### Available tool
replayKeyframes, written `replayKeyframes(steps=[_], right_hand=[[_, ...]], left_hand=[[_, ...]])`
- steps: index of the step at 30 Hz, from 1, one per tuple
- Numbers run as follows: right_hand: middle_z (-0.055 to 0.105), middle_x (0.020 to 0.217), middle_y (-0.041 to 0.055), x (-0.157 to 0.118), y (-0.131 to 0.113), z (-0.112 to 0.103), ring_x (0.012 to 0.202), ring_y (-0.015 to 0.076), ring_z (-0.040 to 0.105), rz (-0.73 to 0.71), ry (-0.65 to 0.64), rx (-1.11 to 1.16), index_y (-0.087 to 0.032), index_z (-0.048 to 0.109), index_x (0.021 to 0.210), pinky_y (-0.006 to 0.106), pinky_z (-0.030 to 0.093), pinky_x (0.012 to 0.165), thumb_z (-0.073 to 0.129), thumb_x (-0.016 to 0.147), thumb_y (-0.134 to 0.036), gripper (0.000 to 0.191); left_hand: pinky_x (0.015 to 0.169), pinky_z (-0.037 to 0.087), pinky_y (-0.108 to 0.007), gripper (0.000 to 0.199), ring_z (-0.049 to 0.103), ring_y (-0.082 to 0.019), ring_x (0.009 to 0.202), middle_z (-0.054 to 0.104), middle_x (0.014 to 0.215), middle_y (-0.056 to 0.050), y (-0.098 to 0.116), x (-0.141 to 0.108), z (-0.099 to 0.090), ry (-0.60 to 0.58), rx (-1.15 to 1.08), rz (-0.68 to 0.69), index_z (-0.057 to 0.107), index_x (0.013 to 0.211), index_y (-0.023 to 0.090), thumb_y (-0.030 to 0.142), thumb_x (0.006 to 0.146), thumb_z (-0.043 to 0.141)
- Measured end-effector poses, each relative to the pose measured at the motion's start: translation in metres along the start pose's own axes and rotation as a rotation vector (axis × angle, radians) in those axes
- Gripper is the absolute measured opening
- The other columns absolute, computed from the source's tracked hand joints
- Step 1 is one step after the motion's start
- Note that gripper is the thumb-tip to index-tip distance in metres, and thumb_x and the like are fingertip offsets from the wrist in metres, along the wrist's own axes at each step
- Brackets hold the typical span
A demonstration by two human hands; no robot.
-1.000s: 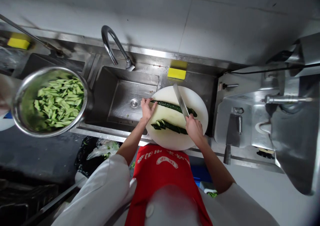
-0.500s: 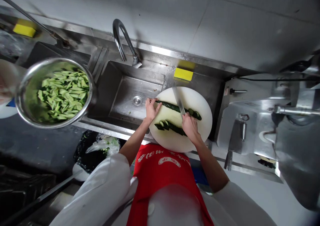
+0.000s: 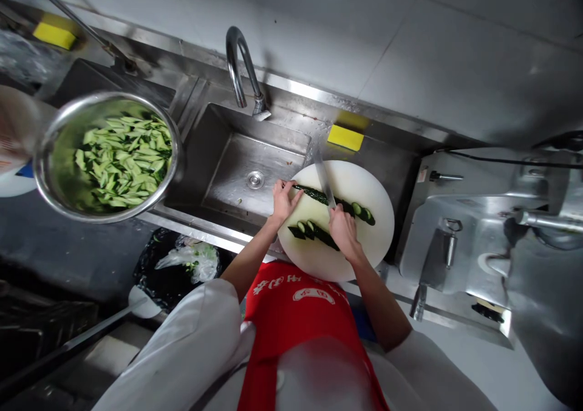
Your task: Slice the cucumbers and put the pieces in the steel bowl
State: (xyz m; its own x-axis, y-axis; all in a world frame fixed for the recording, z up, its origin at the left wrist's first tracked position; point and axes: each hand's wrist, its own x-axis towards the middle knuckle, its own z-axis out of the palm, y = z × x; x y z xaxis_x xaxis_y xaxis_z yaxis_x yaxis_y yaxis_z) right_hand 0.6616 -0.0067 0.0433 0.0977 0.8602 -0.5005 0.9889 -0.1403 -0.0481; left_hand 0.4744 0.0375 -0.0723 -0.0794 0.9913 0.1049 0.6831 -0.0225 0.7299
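Note:
A round white cutting board [image 3: 310, 259] lies over the right part of the sink edge. On it, a dark green cucumber [image 3: 314, 193] stretches diagonally, with cut slices [image 3: 363, 213] at its right end. My left hand [image 3: 285, 201] holds the cucumber's left end with bent fingers. In my right hand [image 3: 344, 229] is a kitchen knife [image 3: 323, 177], gripped by its handle, its blade across the cucumber. Nearer to me lies another cucumber [image 3: 314, 231], partly in slanted slices. A large steel bowl [image 3: 50, 183] at left contains many pale green cucumber pieces [image 3: 127, 162].
A steel sink [image 3: 241, 162] with a curved faucet [image 3: 234, 65] is left of the board. Behind the board sits a yellow sponge [image 3: 346, 138]. Below the sink stands a black-lined bin [image 3: 150, 271]. Right, a cleaver [image 3: 428, 265] and a peeler [image 3: 450, 247] lie on a steel surface.
The knife has moved left along the cucumber, closer to my left hand. Slices at the right end are spread a little more. The whole view has shifted slightly.

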Motion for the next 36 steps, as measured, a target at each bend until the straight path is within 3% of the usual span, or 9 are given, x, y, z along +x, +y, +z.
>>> replayKeyframes(steps=[7, 14, 22, 30, 33, 36], right_hand=[[0.072, 0.093, 0.0174, -0.010, -0.007, -0.016, 0.088, 0.0237, 0.071, -0.009, 0.057, -0.026, -0.010, 0.053, 0.115, 0.028, 0.044, 0.075, 0.025, 0.105, -0.029, 0.035], [0.072, 0.097, 0.0169, 0.011, -0.025, 0.000, 0.091, 0.0231, 0.071, -0.025, -0.014, -0.039, -0.011, 0.052, 0.114, 0.027, 0.044, 0.075, 0.028, 0.104, -0.025, 0.030], [0.072, 0.095, 0.0182, 0.002, -0.036, -0.016, 0.087, 0.0240, 0.071, -0.056, 0.061, -0.048, -0.011, 0.052, 0.118, 0.028, 0.044, 0.075, 0.024, 0.105, -0.030, 0.036], [0.072, 0.100, 0.0168, 0.029, -0.050, 0.007, 0.092, 0.0238, 0.071, -0.045, 0.027, -0.031, -0.011, 0.054, 0.118, 0.028, 0.045, 0.076, 0.027, 0.104, -0.028, 0.034], [0.072, 0.101, 0.0174, 0.032, -0.044, 0.009, 0.094, 0.0234, 0.071, -0.066, 0.039, -0.026, -0.011, 0.056, 0.118, 0.027, 0.045, 0.077, 0.029, 0.104, -0.029, 0.035], [0.072, 0.104, 0.0195, 0.033, -0.036, 0.009, 0.097, 0.0243, 0.070, -0.102, 0.030, -0.040, -0.011, 0.062, 0.113, 0.028, 0.045, 0.080, 0.032, 0.103, -0.028, 0.036]], left_hand=[[0.096, 0.040, -0.039, 0.032, 0.050, -0.025, 0.100, 0.049, 0.101, -0.008, -0.001, -0.001, 0.003, 0.007, -0.026, -0.005, 0.066, 0.112, 0.022, 0.045, 0.090, 0.066], [0.095, 0.041, -0.040, 0.028, 0.050, -0.024, 0.099, 0.051, 0.100, -0.008, -0.007, -0.001, 0.005, 0.001, -0.070, 0.003, 0.066, 0.112, 0.021, 0.041, 0.092, 0.062], [0.095, 0.041, -0.040, 0.023, 0.052, -0.024, 0.098, 0.053, 0.099, -0.008, -0.007, -0.002, 0.004, 0.004, -0.117, -0.019, 0.066, 0.111, 0.021, 0.035, 0.096, 0.056], [0.092, 0.041, -0.042, 0.023, 0.049, -0.025, 0.100, 0.051, 0.103, -0.009, -0.011, 0.002, 0.004, -0.054, -0.058, 0.014, 0.067, 0.113, 0.021, 0.032, 0.096, 0.056], [0.092, 0.042, -0.042, 0.021, 0.050, -0.024, 0.099, 0.052, 0.101, -0.008, -0.011, -0.005, -0.007, -0.018, -0.094, -0.004, 0.066, 0.107, 0.019, 0.032, 0.097, 0.053], [0.086, 0.047, -0.038, 0.025, 0.053, -0.022, 0.093, 0.053, 0.097, -0.009, -0.024, -0.041, -0.035, 0.152, -0.163, -0.158, 0.064, 0.102, 0.018, 0.038, 0.099, 0.049]])
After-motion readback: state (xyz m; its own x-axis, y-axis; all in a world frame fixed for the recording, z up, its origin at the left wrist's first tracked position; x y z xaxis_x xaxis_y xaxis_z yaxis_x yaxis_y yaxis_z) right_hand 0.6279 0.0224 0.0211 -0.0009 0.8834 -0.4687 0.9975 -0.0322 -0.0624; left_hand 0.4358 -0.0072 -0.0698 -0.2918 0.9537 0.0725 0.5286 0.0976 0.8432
